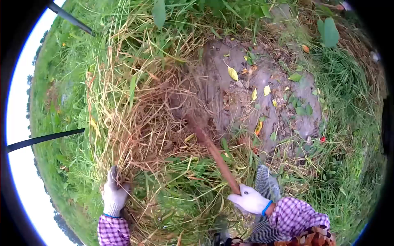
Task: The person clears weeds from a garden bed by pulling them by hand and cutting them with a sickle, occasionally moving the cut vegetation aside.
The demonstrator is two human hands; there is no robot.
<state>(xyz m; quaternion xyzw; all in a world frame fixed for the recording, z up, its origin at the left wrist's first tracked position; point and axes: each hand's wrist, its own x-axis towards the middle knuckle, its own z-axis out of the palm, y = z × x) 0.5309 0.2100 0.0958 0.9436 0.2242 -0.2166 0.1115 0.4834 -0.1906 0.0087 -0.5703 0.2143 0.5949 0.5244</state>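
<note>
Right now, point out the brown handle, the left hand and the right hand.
Brown handle (218, 159), head view: middle of the shaft.
Left hand (114, 197), head view: gloved back.
Right hand (251, 201), head view: gloved back.

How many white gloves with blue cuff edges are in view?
2: one on the left hand, against the dry grass; one on the right hand, around the wooden handle. Others may be hidden.

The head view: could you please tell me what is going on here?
The person's right hand grips a brown handle, whose far end is blurred where the dry grass meets bare soil. The left hand is against the dry grass; whether it grips any is not clear. Yellow leaves and green ones lie scattered on the bare soil.
</note>
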